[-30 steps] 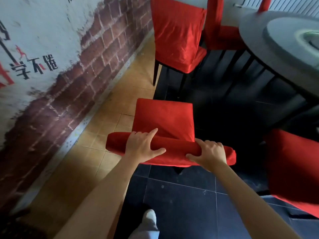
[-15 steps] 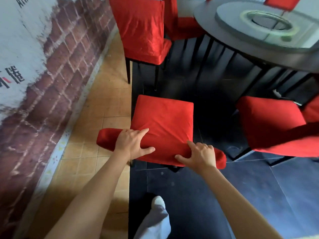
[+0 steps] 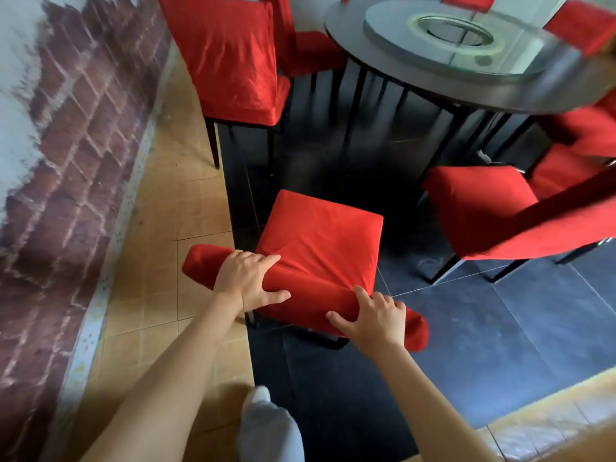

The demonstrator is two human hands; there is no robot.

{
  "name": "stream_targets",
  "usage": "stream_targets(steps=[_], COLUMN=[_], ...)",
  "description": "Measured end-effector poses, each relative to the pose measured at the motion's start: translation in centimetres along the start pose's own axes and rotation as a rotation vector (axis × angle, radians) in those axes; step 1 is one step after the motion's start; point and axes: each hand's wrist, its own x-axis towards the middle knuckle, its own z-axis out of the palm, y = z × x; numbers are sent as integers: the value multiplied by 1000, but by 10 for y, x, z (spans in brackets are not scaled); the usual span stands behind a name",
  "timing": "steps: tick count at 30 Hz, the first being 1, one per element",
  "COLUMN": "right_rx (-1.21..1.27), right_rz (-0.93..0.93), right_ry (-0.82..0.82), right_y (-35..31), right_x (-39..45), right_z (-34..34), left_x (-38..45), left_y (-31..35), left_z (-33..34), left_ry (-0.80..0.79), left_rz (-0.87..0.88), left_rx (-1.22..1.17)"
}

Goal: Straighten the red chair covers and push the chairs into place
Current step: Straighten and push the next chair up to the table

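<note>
A chair in a red cover (image 3: 323, 241) stands right below me, seen from above, its seat facing the round dark table (image 3: 416, 78). My left hand (image 3: 248, 280) grips the left part of the covered backrest top, thumb toward me. My right hand (image 3: 375, 316) grips the right part of the same backrest top. The chair's dark legs show under the backrest.
Another red-covered chair (image 3: 230, 58) stands ahead on the left by the table, one more (image 3: 493, 211) on the right, further ones round the table. A brick-painted wall (image 3: 66, 145) runs along the left. My white shoe (image 3: 266, 425) is below. Floor changes from tan to dark tiles.
The chair has swung and shifted right toward the table while both hands keep hold of the backrest. My view has turned right, showing more of the table and the right-hand chair.
</note>
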Motion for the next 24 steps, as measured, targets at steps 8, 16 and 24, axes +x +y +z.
stream_targets(steps=[8, 16, 24], right_rx=[-19, 5, 10], right_rz=[137, 205, 230], right_ry=[15, 44, 83], right_y=[-8, -28, -35], right_x=[21, 40, 75], right_z=[-3, -3, -6], left_x=[36, 66, 107], left_y=[-17, -42, -59], left_z=[-3, -4, -10], left_ry=[18, 47, 27], left_rz=[118, 225, 250], left_rx=[-90, -113, -55])
